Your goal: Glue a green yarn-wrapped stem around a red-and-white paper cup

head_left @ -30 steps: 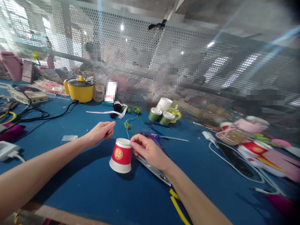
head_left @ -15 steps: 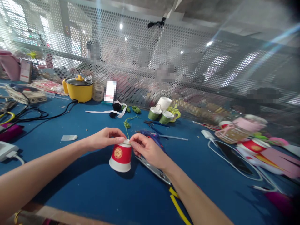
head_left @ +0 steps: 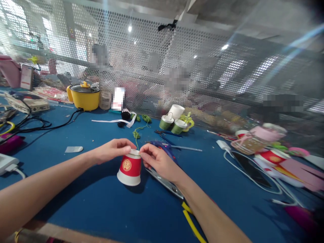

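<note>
A red and white paper cup (head_left: 131,165) with a gold emblem stands wide end down on the blue table. My left hand (head_left: 115,151) grips the left side of its upper rim, thumb on the near side. At the right of that rim, my right hand (head_left: 157,160) pinches with thumb and forefinger. Green yarn (head_left: 137,143) runs from the cup's top, between my hands, back to a small tangle (head_left: 136,134). Whether the right fingertips also hold the yarn is hidden. Scissors with yellow handles (head_left: 165,184) lie partly under my right forearm.
Behind my right hand lies a blue glue gun (head_left: 159,145). Two green-wrapped cups (head_left: 165,123) and a white cup (head_left: 176,111) stand near the perforated screen (head_left: 141,50). A yellow pot (head_left: 85,98) is at the back left. A phone (head_left: 250,168) with a white cable lies right.
My left thumb has lifted slightly and shifted left, showing more of the cup's upper rim. My right hand keeps its pinch, and the view has shifted a little.
</note>
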Available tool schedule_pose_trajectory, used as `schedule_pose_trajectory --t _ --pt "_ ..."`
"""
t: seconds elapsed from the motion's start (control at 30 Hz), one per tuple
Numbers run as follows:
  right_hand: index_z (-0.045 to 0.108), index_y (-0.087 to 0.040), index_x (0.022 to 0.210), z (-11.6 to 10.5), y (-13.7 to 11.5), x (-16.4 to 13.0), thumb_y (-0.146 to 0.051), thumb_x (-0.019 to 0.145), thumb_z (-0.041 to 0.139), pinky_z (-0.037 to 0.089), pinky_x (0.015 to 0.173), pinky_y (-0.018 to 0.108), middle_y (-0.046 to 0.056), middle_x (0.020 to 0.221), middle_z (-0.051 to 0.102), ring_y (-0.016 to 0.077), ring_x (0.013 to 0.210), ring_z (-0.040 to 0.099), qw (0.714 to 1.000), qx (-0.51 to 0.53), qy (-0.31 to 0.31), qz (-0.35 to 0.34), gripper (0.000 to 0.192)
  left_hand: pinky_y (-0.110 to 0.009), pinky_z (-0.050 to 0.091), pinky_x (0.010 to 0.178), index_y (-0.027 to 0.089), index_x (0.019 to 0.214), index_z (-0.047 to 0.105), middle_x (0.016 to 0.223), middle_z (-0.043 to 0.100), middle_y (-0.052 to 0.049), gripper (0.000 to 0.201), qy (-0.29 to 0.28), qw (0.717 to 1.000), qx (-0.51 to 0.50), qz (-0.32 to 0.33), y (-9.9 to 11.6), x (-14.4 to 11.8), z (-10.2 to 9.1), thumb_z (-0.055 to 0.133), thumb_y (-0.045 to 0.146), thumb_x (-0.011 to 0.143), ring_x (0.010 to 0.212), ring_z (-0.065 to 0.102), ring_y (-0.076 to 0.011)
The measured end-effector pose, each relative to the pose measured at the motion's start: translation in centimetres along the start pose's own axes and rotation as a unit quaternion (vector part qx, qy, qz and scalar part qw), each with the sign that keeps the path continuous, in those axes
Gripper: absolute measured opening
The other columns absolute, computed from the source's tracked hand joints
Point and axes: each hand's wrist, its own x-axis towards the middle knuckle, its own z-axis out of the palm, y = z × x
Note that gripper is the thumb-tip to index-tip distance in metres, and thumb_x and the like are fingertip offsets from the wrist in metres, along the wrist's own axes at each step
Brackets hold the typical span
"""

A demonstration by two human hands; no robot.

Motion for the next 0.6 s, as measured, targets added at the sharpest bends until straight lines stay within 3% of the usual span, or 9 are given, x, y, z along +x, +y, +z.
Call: schedule_pose_trajectory --t 0.27,0.4,0.6 --pt "0.047 -0.019 0.080 0.3 -0.4 -0.2 -0.036 0.081 0.046 0.036 0.051 0.021 -0.005 0.061 0.043 0.0071 0.053 0.042 1.000 -0.014 0.018 0.008 0.017 -0.029 0.041 0.072 0.014 0.098 0.054 0.092 0.059 -0.008 0.054 -0.032 0.998 0.060 0.008 0.9 -0.4 0.8 0.067 0.048 0.058 0.082 0.055 -0.0187" --pt "0.049 -0.018 0.079 0.6 -0.9 -0.3 -0.035 0.081 0.046 0.037 0.051 0.021 -0.003 0.065 0.046 0.0072 0.054 0.042 0.999 -0.038 0.028 0.001 0.017 -0.027 0.043 0.064 0.015 0.091 0.052 0.081 0.061 -0.004 0.039 0.001 0.991 0.137 -0.001 1.2 -0.7 1.9 0.069 0.033 0.060 0.073 0.056 -0.0171" --pt "0.051 -0.018 0.088 0.8 -1.6 -0.6 -0.031 0.082 0.043 0.039 0.051 0.021 -0.002 0.068 0.048 0.0073 0.054 0.044 0.999 -0.021 0.040 -0.007 0.016 -0.029 0.043 0.070 0.014 0.091 0.051 0.084 0.062 -0.004 0.035 0.005 0.999 0.039 -0.007 0.9 -0.8 2.3 0.067 0.027 0.063 0.077 0.057 -0.0172"
